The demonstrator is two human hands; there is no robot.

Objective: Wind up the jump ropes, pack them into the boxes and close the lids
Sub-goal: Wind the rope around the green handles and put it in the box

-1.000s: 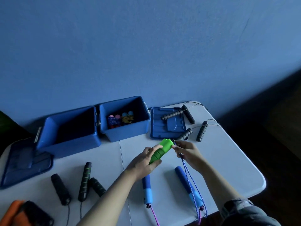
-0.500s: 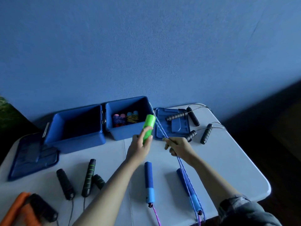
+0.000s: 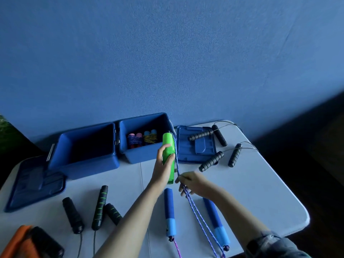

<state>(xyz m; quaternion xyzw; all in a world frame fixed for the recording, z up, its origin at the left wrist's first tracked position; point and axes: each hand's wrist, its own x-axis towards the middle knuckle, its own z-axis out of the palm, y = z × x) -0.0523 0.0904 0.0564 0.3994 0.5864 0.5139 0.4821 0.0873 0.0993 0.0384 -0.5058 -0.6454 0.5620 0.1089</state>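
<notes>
My left hand (image 3: 162, 165) grips the bright green handles (image 3: 168, 151) of a jump rope, held upright above the table's middle. Their blue-purple cord (image 3: 197, 211) runs down from the top of the handles to my right hand (image 3: 193, 183), which pinches it just right of the handles' lower end. From there the cord trails to the table's front edge. Two open blue boxes stand at the back: the left box (image 3: 83, 161) looks empty, while the right box (image 3: 147, 157) holds wound ropes with pink and light-blue handles (image 3: 142, 139).
One blue lid (image 3: 195, 144) lies right of the boxes, another lid (image 3: 35, 183) at the far left. Black foam-handled ropes (image 3: 212, 161) lie at back right, black handles with green stripes (image 3: 99, 207) at front left, two blue handles (image 3: 169, 213) in front. An orange-black object (image 3: 24, 243) sits bottom left.
My left hand has raised the green handles from lying tilted low over the table to upright near the right box. My right hand has slid down the cord, which is pulled longer.
</notes>
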